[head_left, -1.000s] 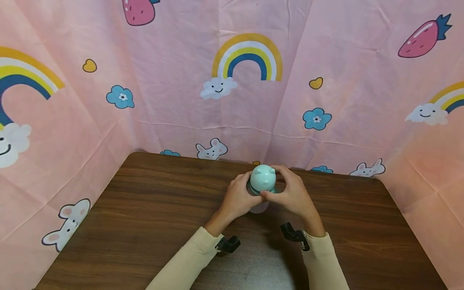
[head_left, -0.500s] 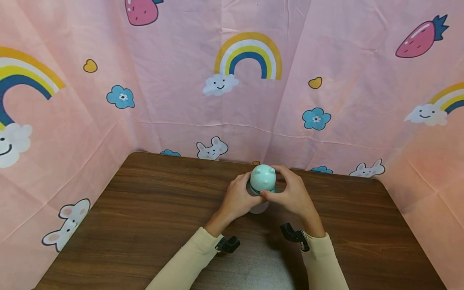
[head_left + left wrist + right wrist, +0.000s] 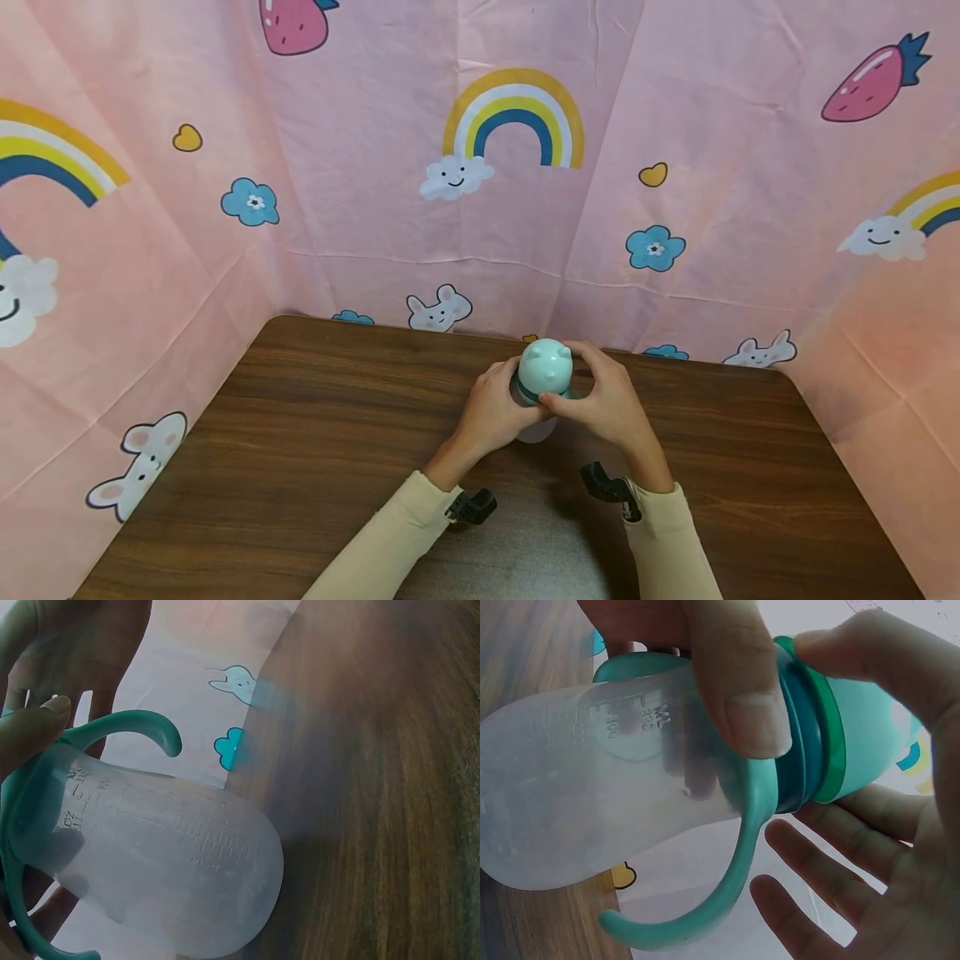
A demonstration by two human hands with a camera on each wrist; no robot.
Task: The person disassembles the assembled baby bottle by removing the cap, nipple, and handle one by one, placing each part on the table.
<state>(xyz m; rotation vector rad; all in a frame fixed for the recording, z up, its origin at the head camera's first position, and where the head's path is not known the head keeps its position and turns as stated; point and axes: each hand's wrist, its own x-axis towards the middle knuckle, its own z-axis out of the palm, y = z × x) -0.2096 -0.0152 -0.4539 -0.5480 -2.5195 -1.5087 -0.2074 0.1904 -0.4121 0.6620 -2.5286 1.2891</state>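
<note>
A translucent baby bottle (image 3: pixel 187 855) with printed measuring marks has curved green handles (image 3: pixel 682 931) and a dark teal collar (image 3: pixel 804 750). On its top sits a mint lid (image 3: pixel 546 365) shaped like an animal head with small ears. My left hand (image 3: pixel 491 410) grips the bottle just below the collar, its thumb lying over the handle ring. With the right hand (image 3: pixel 609 402) I hold the lid, thumb at its lower rim and index finger round the far side. In the right wrist view the other right fingers spread out below the collar. The bottle's base appears just above the table.
The brown wooden table (image 3: pixel 300 467) spreads around both arms. Behind and beside it hangs a pink cloth (image 3: pixel 360 167) printed with rainbows, clouds and strawberries. Black straps with camera mounts (image 3: pixel 472 506) sit at both wrists.
The lid has shifted very slightly up and to the right, along with the right hand's fingers. The left hand keeps almost the same place.
</note>
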